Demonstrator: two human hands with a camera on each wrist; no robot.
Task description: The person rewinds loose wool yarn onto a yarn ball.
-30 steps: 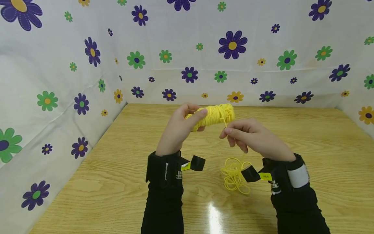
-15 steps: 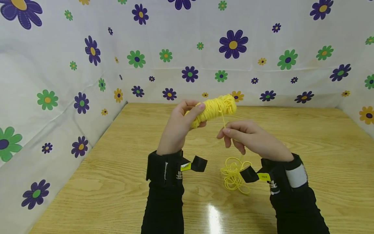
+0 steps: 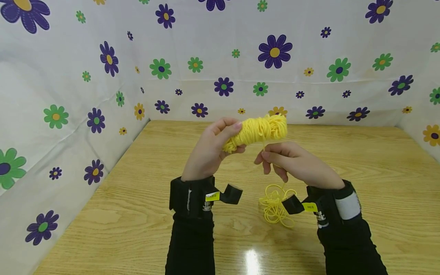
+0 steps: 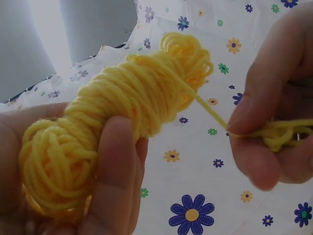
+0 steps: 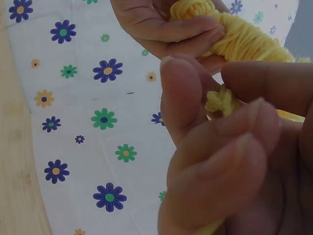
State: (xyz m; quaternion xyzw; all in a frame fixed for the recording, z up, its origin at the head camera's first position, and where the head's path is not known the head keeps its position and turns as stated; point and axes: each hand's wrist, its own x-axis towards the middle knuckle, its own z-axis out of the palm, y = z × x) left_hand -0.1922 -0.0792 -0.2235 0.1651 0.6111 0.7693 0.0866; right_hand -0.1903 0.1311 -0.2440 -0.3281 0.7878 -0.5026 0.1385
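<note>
A wound skein of yellow yarn [image 3: 256, 130] is held above the table by my left hand [image 3: 214, 149], thumb on the near side and fingers behind. In the left wrist view the skein [image 4: 132, 98] shows tight wraps round its middle and looped bulges at both ends. My right hand [image 3: 292, 160] pinches the strand [image 4: 211, 111] that runs off the skein, between thumb and forefinger. A bunched bit of yarn [image 5: 222, 101] lies within the right fingers in the right wrist view. Below that hand, loose loops of yarn [image 3: 275, 208] lie on the table, joined by a hanging strand.
The wooden table [image 3: 137, 214] spreads under both hands. A white cloth with printed flowers [image 3: 206, 46] hangs behind it and along the sides. Black wrist straps with small camera mounts [image 3: 232, 194] stick out near both hands.
The left hand has raised the skein slightly and turned it, so its far end now lies further right. The right hand keeps its pinch, almost in place. The loose loops look unchanged.
</note>
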